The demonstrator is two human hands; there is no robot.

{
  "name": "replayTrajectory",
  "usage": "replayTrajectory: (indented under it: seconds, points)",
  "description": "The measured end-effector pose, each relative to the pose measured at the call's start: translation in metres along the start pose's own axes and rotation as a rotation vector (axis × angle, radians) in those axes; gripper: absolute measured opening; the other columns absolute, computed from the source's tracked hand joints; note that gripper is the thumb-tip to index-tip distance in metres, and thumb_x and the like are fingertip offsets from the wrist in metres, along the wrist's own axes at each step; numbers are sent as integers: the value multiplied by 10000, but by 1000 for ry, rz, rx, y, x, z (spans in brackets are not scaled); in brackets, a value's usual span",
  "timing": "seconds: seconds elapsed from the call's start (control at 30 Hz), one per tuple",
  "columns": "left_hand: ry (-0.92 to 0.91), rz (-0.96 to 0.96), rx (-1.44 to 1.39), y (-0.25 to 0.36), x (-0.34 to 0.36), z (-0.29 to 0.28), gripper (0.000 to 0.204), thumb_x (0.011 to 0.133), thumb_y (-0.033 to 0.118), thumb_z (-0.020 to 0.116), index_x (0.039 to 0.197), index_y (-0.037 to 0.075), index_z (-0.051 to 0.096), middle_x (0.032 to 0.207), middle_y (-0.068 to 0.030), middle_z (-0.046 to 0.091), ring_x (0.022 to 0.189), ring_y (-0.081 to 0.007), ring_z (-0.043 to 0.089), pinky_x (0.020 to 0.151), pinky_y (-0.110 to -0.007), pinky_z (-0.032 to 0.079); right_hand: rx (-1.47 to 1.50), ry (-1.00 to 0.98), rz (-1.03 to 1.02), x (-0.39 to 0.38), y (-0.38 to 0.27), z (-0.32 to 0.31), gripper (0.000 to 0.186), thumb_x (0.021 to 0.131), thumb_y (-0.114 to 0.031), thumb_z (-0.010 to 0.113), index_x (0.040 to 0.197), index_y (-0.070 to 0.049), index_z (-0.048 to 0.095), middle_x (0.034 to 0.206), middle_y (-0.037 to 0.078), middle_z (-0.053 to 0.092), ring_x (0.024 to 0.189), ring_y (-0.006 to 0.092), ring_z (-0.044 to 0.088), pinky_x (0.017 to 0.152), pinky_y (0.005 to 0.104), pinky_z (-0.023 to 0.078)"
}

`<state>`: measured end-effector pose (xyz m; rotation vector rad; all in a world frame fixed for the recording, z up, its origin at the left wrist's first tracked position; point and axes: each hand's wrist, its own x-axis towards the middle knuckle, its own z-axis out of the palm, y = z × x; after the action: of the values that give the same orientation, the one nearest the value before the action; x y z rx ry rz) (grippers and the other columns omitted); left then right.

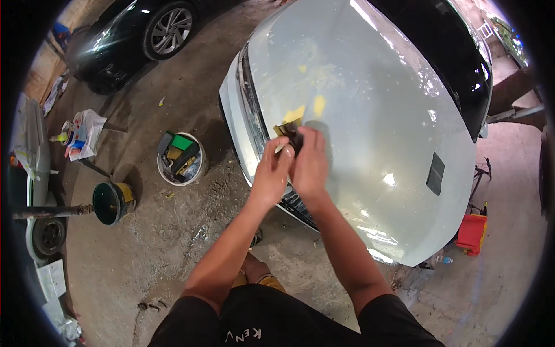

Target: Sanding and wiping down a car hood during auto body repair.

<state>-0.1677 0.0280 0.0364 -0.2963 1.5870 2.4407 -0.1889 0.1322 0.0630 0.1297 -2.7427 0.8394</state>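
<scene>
Over on the far left we see a sheet of paper (87, 136) spread on the concrete floor (173, 231) with small cans and bottles on it, and just below it a dark green bucket (110, 202) lying on its side. A little further in stands a white bucket (181, 159) stuffed with tools and sanding blocks, close to the nose of the car.

Now to the action. Our left hand (270, 173) comes up over the front edge of the white car bonnet (370, 133), fingers curled, pinching the near end of a small dark scraper (291, 135). Right beside it, touching, our right hand (310, 165) closes over the same tool, fingers pressed together on top of it. The blade carries a dab of yellow filler and sits against the panel near the front edge, just behind the headlight.

How far along are we? Judging from the panel, two small yellow filler patches (306, 109) are laid down just beyond the blade, with fainter yellowish smears higher up; they look rough, not yet smoothed, and the wide stretch of bonnet to the right is bare and glossy.

On that right side a dark rectangular pad (435, 173) rests on the bonnet, well apart from the hands, and a red container (472, 233) sits on the ground past the car's corner.
</scene>
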Motion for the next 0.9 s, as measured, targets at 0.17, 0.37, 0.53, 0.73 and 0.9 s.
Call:
replayTrajectory:
  seconds: [0.17,0.37,0.53,0.73,0.9]
  points:
    - [266,270,700,14,44,13,366,899,171,703,1180,-15,561,1118,-192,589,1025,-333,587,948,-422,466,118,-84,-282,-32,18,22,443,767,-61,668,1202,-9,597,1372,223,530,1302,428,465,1108,518,354]
    - [423,549,797,-16,39,19,343,825,58,723,1135,8,584,1153,-169,600,1074,-383,560,939,-462,467,-401,119,-316,24,117,-69,355,900,-199,596,1253,-162,615,1460,125,496,1416,346,393,1137,562,306]
    - [317,819,905,-36,45,16,287,849,16,677,1134,25,643,1195,-180,652,1057,-377,600,946,-446,459,-598,231,57,112,208,-126,454,998,-364,526,1384,-125,542,1521,115,441,1437,330,360,1146,575,280]
    - [196,823,1015,21,107,16,321,841,14,638,1162,15,652,1163,-167,676,1016,-349,623,913,-405,445,-544,158,205,109,210,-110,522,1019,-437,448,1443,-134,470,1543,83,416,1453,285,339,1184,520,254]
    - [368,829,1116,-33,55,27,338,867,21,636,1204,0,654,1209,-173,661,1039,-329,627,921,-406,435,-567,174,228,110,211,-110,514,1023,-432,442,1449,-146,459,1549,65,406,1458,270,332,1192,522,253]
